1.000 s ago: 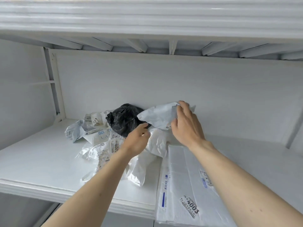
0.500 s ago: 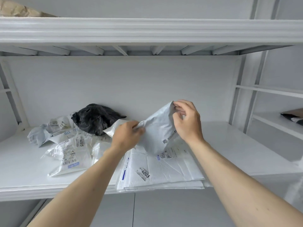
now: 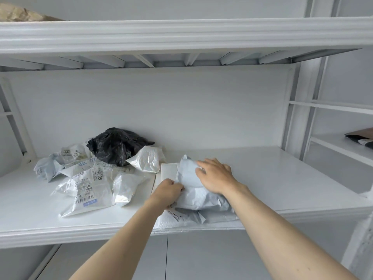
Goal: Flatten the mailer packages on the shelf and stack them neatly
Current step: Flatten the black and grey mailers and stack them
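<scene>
a crumpled pale grey plastic mailer (image 3: 193, 190) is laid on a flat stack of white mailers (image 3: 181, 218) at the front edge of the white shelf (image 3: 282, 178), directly under both hands. small black print is seen on the stack's top sheet, too small to read. the mailer's left edge is pinched by the curled fingers of the left hand (image 3: 168, 188). the right hand (image 3: 217, 175) is spread flat, fingers straight, pressed on its top. to the left, a heap of crumpled white mailers (image 3: 88, 184) is seen, one marked "4005", with a crumpled black plastic bag (image 3: 117, 145) behind.
</scene>
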Available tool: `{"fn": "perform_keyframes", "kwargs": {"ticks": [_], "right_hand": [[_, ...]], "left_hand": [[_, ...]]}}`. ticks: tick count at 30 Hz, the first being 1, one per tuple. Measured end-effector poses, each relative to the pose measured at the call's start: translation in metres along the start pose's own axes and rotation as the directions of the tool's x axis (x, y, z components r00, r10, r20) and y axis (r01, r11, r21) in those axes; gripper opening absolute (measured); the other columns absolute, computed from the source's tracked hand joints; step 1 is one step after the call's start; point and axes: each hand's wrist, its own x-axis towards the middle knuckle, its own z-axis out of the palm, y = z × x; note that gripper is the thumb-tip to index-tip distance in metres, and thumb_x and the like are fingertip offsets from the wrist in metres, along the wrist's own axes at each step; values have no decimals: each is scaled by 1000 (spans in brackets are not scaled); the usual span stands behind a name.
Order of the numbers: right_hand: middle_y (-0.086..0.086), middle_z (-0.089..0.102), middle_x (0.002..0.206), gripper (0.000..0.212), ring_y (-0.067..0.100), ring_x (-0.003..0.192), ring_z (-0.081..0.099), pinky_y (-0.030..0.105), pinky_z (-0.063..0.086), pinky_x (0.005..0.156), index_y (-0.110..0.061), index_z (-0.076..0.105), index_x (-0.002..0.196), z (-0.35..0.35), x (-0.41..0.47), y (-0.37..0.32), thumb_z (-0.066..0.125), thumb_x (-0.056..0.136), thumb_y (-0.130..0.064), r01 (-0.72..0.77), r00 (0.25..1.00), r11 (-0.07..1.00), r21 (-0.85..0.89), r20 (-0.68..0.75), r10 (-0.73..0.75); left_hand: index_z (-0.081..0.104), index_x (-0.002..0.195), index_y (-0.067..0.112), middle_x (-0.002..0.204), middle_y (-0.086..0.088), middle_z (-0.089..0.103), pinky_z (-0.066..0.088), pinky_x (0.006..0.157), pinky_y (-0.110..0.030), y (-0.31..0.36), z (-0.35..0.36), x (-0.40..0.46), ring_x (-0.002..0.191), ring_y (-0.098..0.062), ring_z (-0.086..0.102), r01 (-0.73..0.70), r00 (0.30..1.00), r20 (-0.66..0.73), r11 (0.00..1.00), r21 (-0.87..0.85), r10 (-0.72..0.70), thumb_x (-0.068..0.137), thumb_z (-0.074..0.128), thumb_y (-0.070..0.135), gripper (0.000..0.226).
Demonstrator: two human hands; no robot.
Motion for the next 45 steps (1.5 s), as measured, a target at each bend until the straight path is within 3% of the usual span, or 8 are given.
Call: {"fn": "perform_keyframes", "kwargs": {"ticks": [3,10,16,22,31,38,41,45], "right_hand": [[-1,36,154,49,20,144,25,40,24,114,-22,36,148,12,-2,-5,28,102,-37,-22,998,994,108,69,14],[0,32,155,52,27,148,14,49,14,115,-32,34,148,38,23,-14,31,98,-43,-36,972,999,9,235,33],[-4,-6,164,58,22,150,-13,51,-10,118,-33,9,156,58,23,1,20,100,-42,-59,926,996,-64,369,79],[-8,-9,164,59,25,150,-14,57,-13,115,-37,9,155,79,17,7,25,98,-39,-60,940,994,-95,331,88],[-6,-19,162,62,25,148,-20,57,-13,115,-32,-4,156,89,9,10,19,100,-45,-31,937,976,-218,333,104],[-7,33,157,61,22,147,24,43,20,120,-35,38,147,59,21,26,46,87,-34,-116,948,972,206,313,47],[-10,14,162,55,16,151,4,44,0,121,-30,25,154,60,22,30,38,101,-40,-120,942,987,111,326,77],[-7,15,163,50,17,151,6,45,5,121,-37,32,150,61,32,30,24,101,-45,-174,960,962,210,255,118]], "left_hand": [[33,142,23,139,-10,41,40,101,-39,-5,-2,12,121,-31,51,-158,972,-132,956,248,194,91,49,23,53],[47,139,19,146,2,42,27,114,-39,12,18,23,138,-14,33,-427,880,-55,836,346,472,105,24,33,44],[33,149,31,155,10,33,15,119,-40,-15,32,42,148,-17,18,-388,921,157,813,434,356,104,9,42,52],[2,156,34,163,13,-1,-2,122,-40,-37,42,54,150,-14,-9,-341,940,215,722,602,264,103,3,41,53],[1,156,34,163,11,-8,-2,121,-45,-46,46,62,150,-20,-11,-371,929,275,595,713,250,101,3,43,55],[-5,155,32,164,5,-11,1,120,-48,-38,44,39,150,-25,-9,-404,909,275,495,769,314,103,4,46,54],[-9,154,34,164,3,-8,-1,121,-45,-36,45,37,150,-21,-10,-374,923,234,565,735,306,101,-1,49,56],[-5,155,33,164,4,-8,0,120,-46,-39,48,36,150,-20,-10,-387,913,235,528,756,333,100,1,51,58]]}}
